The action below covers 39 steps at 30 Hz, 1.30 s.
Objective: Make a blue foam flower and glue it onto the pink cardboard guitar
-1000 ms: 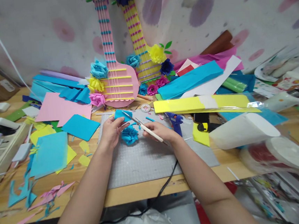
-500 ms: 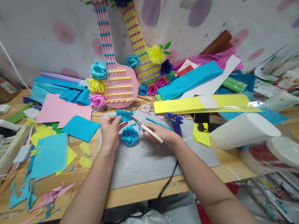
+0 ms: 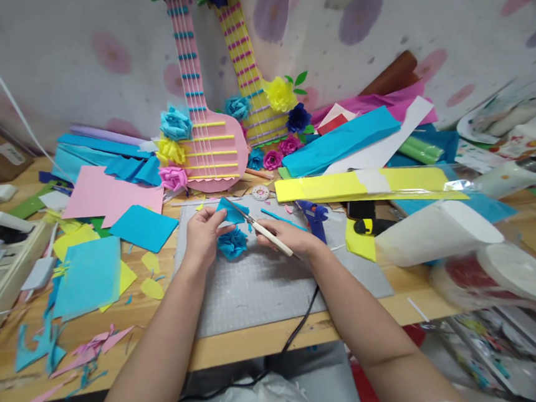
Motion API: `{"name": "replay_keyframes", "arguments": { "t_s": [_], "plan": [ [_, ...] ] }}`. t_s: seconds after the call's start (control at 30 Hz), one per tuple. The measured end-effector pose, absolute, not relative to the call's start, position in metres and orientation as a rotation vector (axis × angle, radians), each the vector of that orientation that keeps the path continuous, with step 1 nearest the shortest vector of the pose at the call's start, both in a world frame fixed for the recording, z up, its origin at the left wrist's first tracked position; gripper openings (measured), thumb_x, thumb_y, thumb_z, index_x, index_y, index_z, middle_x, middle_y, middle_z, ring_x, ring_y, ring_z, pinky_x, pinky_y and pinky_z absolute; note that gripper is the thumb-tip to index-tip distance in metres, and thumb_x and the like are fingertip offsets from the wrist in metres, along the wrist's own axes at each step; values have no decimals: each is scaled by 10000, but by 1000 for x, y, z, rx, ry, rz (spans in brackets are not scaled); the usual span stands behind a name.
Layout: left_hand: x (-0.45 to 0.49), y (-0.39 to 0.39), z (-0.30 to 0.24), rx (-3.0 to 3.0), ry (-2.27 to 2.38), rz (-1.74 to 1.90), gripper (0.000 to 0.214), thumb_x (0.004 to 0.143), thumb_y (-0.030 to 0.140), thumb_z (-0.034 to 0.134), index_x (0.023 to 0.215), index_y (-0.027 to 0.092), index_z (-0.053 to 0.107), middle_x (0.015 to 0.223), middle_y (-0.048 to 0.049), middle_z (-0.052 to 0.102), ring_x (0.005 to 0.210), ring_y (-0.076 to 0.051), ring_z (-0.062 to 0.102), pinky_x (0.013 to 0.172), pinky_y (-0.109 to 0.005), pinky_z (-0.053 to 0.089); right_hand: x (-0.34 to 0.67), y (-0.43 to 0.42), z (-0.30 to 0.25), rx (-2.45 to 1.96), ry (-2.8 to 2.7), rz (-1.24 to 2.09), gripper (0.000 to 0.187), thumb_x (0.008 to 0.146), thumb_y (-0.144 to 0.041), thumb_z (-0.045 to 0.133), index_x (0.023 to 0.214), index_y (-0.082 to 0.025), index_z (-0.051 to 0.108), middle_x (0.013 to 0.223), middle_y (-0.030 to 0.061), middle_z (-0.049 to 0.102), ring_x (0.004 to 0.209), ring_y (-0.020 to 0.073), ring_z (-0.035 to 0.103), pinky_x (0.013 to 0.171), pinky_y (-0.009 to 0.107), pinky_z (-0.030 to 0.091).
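My left hand (image 3: 204, 233) pinches a small piece of blue paper (image 3: 232, 210) above the grey cutting mat (image 3: 261, 283). In my right hand (image 3: 285, 237) is a pair of white-handled scissors (image 3: 258, 225), the blades reaching into the blue paper's edge. A finished blue paper flower (image 3: 232, 242) lies on the mat just below the paper, between both hands.
A blue glue gun (image 3: 314, 216) lies right of my right hand, its black cord running off the table's front edge. Two paper guitars (image 3: 214, 149) with flowers lean on the wall. Coloured sheets and scraps (image 3: 89, 273) cover the left side; rolls and white paper (image 3: 435, 236) crowd the right.
The blue paper has turned in my left hand and come down closer to the flower. The scissors have closed further into the paper. Both hands stay in place.
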State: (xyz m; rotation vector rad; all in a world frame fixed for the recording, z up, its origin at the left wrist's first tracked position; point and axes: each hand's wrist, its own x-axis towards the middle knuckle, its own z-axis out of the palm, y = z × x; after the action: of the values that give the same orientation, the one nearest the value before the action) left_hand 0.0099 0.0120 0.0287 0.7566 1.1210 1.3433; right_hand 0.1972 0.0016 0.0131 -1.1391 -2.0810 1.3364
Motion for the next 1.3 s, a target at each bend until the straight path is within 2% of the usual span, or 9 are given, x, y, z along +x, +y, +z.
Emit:
{"name": "replay_keyframes", "arguments": {
  "t_s": [0.27, 0.53, 0.87, 1.3],
  "plan": [
    [6, 14, 28, 784, 1109, 1333, 291, 469, 279, 765, 551, 146, 519, 541, 58, 463, 491, -61, 476, 517, -239, 541, 195, -1, 12, -1159, -1913, 1462, 322, 755, -488, 542, 737, -173, 478, 574, -50, 423, 534, 77, 383, 498, 207, 307],
    [2, 15, 28, 806, 1075, 1305, 278, 493, 272, 759, 566, 149, 521, 559, 49, 491, 501, -74, 513, 521, -244, 541, 194, -1, 15, -1190, -1785, 1567, 391, 683, -532, 598, 658, -172, 446, 525, -67, 387, 469, 57, 344, 440, 198, 254],
    [-2, 17, 25, 825, 1064, 1288, 278, 496, 262, 749, 599, 148, 517, 560, 51, 498, 517, -78, 521, 508, -232, 523, 192, -3, 17, -1201, -1602, 1761, 420, 614, -530, 673, 659, -180, 446, 451, -95, 380, 359, 37, 321, 341, 178, 229],
    [-1, 18, 25, 794, 1088, 1307, 263, 503, 256, 729, 634, 150, 527, 567, 33, 574, 508, -88, 542, 494, -218, 490, 192, -4, 19, -1183, -1561, 1796, 355, 652, -439, 676, 647, -177, 436, 432, -104, 383, 328, 28, 332, 310, 162, 251]
  ]
}}
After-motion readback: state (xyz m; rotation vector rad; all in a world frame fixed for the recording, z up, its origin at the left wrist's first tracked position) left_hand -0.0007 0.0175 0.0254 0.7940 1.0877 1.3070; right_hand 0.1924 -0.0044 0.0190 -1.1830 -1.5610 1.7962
